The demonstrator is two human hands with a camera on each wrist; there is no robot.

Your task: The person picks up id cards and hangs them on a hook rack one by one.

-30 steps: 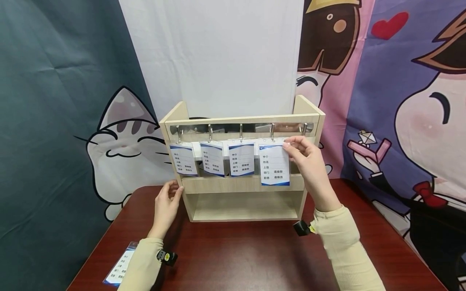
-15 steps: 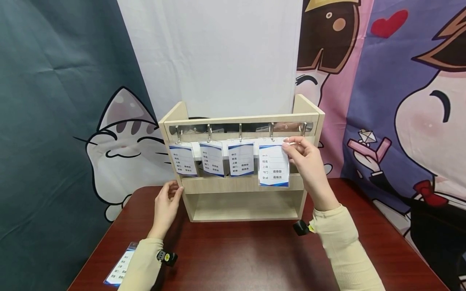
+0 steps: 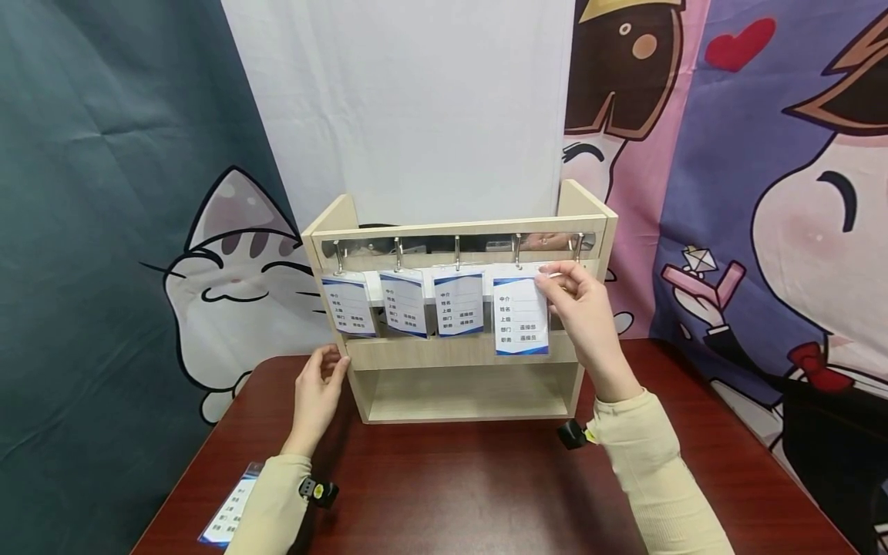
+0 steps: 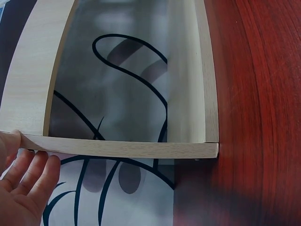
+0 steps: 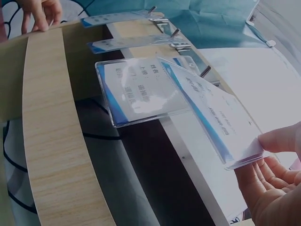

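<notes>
My right hand [image 3: 579,308] pinches the upper right corner of a clear ID badge holder [image 3: 522,316] with a white and blue card. Its top edge lies right at the tip of the fourth metal hook [image 3: 516,250]. In the right wrist view, thumb and fingers [image 5: 270,181] grip that badge holder [image 5: 211,113] by one corner. Three similar badge holders [image 3: 460,304] hang from the hooks to the left. My left hand [image 3: 319,389] holds the left side edge of the wooden rack [image 3: 416,354]; the left wrist view shows its fingers [image 4: 40,174] along the side panel.
Another badge holder [image 3: 232,509] lies on the dark red table [image 3: 444,493], partly under the left sleeve. A fifth hook [image 3: 579,247] at the right bears no badge. The rack's lower compartment [image 3: 465,393] faces forward. Printed cloths [image 3: 430,100] hang behind.
My right hand and the pinched badge holder have shifted very slightly left, with the badge's tilt changing a little. My left hand stays on the rack.
</notes>
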